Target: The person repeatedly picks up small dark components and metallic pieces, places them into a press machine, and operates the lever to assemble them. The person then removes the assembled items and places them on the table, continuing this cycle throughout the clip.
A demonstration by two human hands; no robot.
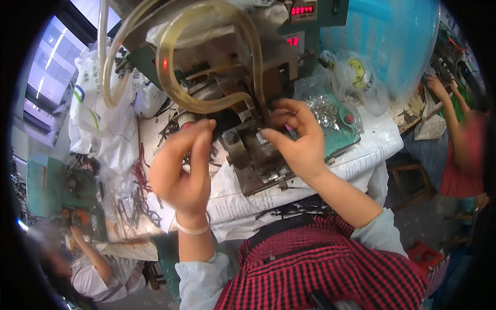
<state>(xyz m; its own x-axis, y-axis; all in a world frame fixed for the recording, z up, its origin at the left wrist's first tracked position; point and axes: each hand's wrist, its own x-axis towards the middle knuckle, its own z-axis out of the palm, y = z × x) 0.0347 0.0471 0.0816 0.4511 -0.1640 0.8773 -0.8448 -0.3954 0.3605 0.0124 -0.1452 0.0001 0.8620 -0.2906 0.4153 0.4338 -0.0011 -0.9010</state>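
Note:
My left hand (182, 168) is raised left of a dark metal machine fixture (248, 150), slightly blurred. Its thumb and fingertips are pressed together; whatever they pinch, if anything, is too small to make out. Over the fixture's right side is my right hand (302, 142), fingers curled but apart from the thumb. The thumb tip is close to a small shiny metal plate (262, 138) on the fixture, and I cannot tell whether they touch. A yellowish clear hose (168, 67) loops down in front of the machine toward the fixture.
Small shiny metal parts (326, 111) lie heaped on the green machine base at right, near a red button (350, 118). A blue plastic crate (382, 41) stands behind. Red-handled wire tools (142, 175) lie at left. Other people sit at both sides, including a person in red (465, 150).

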